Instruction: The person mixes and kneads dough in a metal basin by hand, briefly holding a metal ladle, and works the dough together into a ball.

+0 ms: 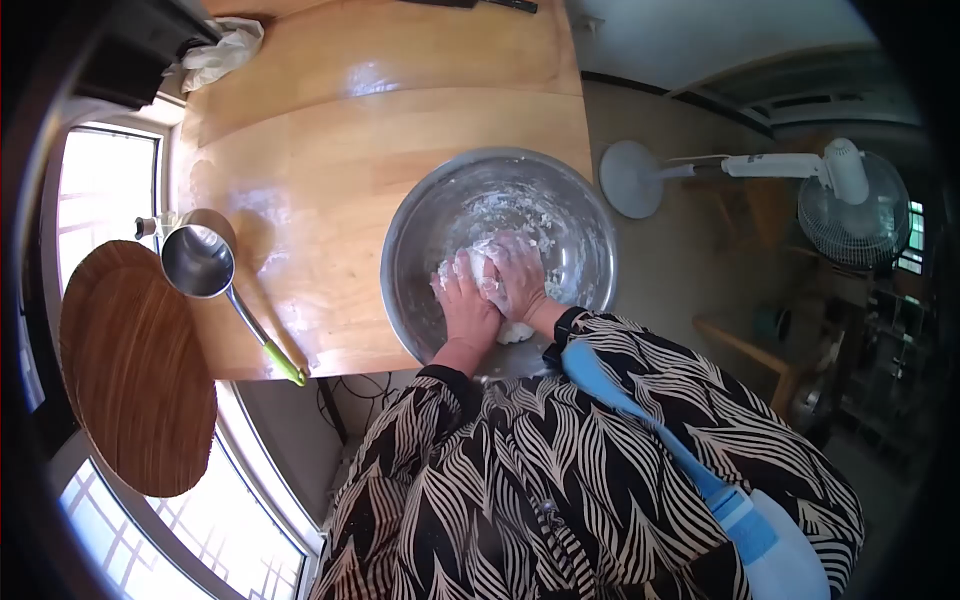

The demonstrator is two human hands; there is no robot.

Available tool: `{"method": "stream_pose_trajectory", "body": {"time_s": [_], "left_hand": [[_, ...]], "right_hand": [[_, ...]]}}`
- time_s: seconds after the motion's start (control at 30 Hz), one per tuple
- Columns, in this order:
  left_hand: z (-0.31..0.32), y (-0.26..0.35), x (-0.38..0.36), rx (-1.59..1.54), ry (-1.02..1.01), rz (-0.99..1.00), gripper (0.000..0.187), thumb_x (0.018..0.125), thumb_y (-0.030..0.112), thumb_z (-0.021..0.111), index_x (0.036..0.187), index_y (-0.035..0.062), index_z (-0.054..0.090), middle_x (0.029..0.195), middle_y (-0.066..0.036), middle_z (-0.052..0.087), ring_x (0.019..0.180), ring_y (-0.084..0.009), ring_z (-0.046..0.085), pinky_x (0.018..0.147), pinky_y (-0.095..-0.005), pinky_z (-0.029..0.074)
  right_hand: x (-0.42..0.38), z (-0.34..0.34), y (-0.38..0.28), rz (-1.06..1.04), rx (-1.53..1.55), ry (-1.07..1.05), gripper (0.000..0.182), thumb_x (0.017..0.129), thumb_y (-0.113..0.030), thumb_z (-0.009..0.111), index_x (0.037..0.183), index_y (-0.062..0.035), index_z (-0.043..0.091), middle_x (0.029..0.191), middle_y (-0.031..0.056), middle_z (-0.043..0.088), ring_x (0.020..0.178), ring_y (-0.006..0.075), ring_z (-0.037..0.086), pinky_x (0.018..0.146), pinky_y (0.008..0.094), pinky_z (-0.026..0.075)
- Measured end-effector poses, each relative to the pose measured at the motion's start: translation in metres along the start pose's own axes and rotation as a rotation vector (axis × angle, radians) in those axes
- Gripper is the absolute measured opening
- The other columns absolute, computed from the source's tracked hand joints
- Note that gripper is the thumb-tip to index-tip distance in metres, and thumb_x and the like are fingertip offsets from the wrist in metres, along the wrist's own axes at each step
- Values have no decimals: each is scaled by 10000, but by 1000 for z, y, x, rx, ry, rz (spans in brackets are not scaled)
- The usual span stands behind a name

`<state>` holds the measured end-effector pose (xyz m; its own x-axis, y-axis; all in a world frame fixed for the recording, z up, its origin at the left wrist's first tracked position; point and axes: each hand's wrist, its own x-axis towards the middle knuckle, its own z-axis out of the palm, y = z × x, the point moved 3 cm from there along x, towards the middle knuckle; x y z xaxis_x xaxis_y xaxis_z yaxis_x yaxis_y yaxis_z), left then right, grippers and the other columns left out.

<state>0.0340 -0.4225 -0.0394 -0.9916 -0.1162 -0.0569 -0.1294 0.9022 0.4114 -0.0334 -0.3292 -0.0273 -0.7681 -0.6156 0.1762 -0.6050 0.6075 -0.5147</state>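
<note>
A wide stainless steel bowl (402,265) stands at the table's near right edge, its inner wall smeared with white flour and crumbs. Inside it lies a lump of white dough (515,332), mostly covered by my hands. My left hand (467,302) presses on the dough with its fingers curled over it. Close beside it, my right hand (518,275) grips the dough from the right, its fingers dusted white. Part of the dough shows below my palms.
On the wooden table (320,190), a metal ladle (262,335) with a green handle end rests by a metal pot (197,262). A round wooden board (140,370) is at left, a white plastic bag (225,55) at upper left. A fan (850,200) stands at right.
</note>
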Motion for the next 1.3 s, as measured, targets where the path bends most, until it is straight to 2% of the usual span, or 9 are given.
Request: {"method": "stream_pose_trajectory", "body": {"time_s": [0.33, 0.47, 0.7, 0.8, 0.87, 0.93, 1.0, 1.1, 1.3], "left_hand": [[-8, -27, 72, 62, 1, -86, 631, 730, 317, 614, 1324, 277, 405, 1192, -169, 438, 1010, -357, 465, 776, -484, 448], [-16, -32, 98, 54, 2, -138, 505, 727, 285, 643, 1197, 177, 492, 993, -152, 477, 873, -327, 539, 695, -438, 517], [-74, -7, 94, -56, 285, 101, 565, 619, 233, 762, 1112, 100, 521, 1015, -144, 487, 945, -340, 473, 790, -445, 390], [-77, 5, 44, -138, 204, 303, 597, 608, 199, 757, 1150, 120, 520, 1019, -138, 468, 995, -351, 461, 860, -466, 372], [-85, 12, 16, -175, 194, 388, 613, 605, 227, 765, 1134, 70, 499, 1039, -118, 512, 1044, -319, 475, 951, -490, 333], [-91, 8, -7, -174, 149, 260, 713, 601, 245, 775, 1198, 52, 437, 1077, -134, 522, 1092, -317, 469, 1009, -526, 268], [-94, 5, -7, -65, 101, 105, 799, 619, 262, 761, 1283, 46, 373, 1162, -156, 487, 1170, -334, 423, 1048, -530, 225], [-74, -2, 10, 144, -7, 1, 853, 673, 282, 716, 1363, 33, 280, 1255, -182, 424, 1249, -349, 346, 1078, -522, 189], [-27, -28, 43, 206, -99, 2, 1045, 564, 312, 796, 1396, 11, 238, 1289, -191, 408, 1240, -362, 353, 1069, -520, 209]], "right_hand": [[75, 11, 28, 122, -104, -65, 414, 747, -371, 551, 1055, -93, 544, 1054, 134, 558, 1015, 336, 490, 871, 489, 326], [100, 15, 32, 198, -111, -87, 364, 817, -420, 527, 995, -107, 570, 1001, 120, 580, 990, 330, 521, 854, 498, 345], [148, -38, 39, 189, 313, -263, 369, 898, -452, 455, 958, -115, 595, 981, 177, 592, 953, 387, 543, 813, 467, 423], [133, -58, 33, 255, 156, -278, 521, 897, -553, 373, 1015, -119, 635, 1026, 193, 604, 999, 358, 567, 892, 472, 404], [90, 6, 47, -32, -24, -153, 509, 910, -526, 363, 1023, -121, 648, 1015, 192, 615, 929, 372, 594, 863, 468, 424], [79, -35, -3, 259, 41, -645, 447, 925, -444, 379, 959, -115, 679, 1010, 150, 628, 952, 333, 592, 825, 483, 417], [44, -26, -23, 115, -119, -299, 298, 848, -285, 508, 988, -57, 639, 1013, 136, 621, 1011, 298, 562, 912, 479, 358], [9, -16, -40, -15, -101, -25, 317, 780, -245, 542, 1030, -57, 599, 1083, 120, 581, 1098, 279, 499, 969, 495, 305], [35, 19, -1, 24, -131, -11, 365, 740, -243, 567, 1073, -92, 575, 1165, 104, 530, 1142, 295, 453, 978, 506, 287]]}}
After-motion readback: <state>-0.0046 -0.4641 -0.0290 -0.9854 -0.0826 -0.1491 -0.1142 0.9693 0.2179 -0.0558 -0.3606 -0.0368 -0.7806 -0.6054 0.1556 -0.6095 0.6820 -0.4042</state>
